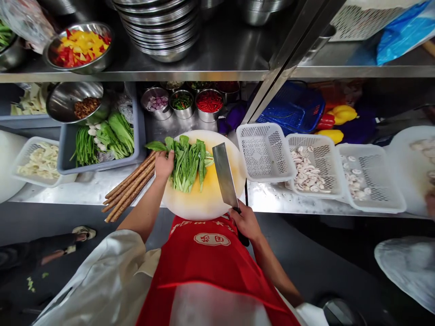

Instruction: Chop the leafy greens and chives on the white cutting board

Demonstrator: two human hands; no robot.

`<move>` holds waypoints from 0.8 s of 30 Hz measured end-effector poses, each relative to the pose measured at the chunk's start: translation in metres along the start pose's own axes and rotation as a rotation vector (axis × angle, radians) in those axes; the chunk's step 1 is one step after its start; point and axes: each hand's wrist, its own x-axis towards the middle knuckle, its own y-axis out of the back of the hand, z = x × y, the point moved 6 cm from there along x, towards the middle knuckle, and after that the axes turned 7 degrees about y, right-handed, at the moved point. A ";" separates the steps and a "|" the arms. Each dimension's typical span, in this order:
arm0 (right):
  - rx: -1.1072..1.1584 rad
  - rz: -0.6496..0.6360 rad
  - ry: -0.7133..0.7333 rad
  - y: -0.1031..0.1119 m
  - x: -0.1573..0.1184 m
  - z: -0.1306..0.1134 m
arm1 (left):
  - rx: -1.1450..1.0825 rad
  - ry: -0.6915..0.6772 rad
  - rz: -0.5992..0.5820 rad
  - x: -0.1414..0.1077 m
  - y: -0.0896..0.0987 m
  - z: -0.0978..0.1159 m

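Leafy greens [186, 165] lie in a loose row on the round cutting board [207, 199], their leaves toward the shelf and some stems toward the person. The left hand [164, 164] rests against the left end of the row, its fingers at the leaves; whether they grip any is hard to tell. The right hand [245, 222], well apart from it, is closed around the dark handle of a cleaver [224, 174], whose broad blade is above the right part of the board. Long brown roots [131, 188] lie at an angle just left of the board, near the left forearm. Beyond them, a gray bin [102, 165] holds more greens. Right of the board stands a white basket [267, 151], with sliced mushrooms [306, 170] in the next basket along. Small metal bowls, one with red peppers [210, 102], stand behind the board.
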 end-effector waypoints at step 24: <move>-0.039 -0.020 0.043 -0.001 0.019 -0.011 | 0.522 -0.016 -0.229 -0.110 -0.052 0.065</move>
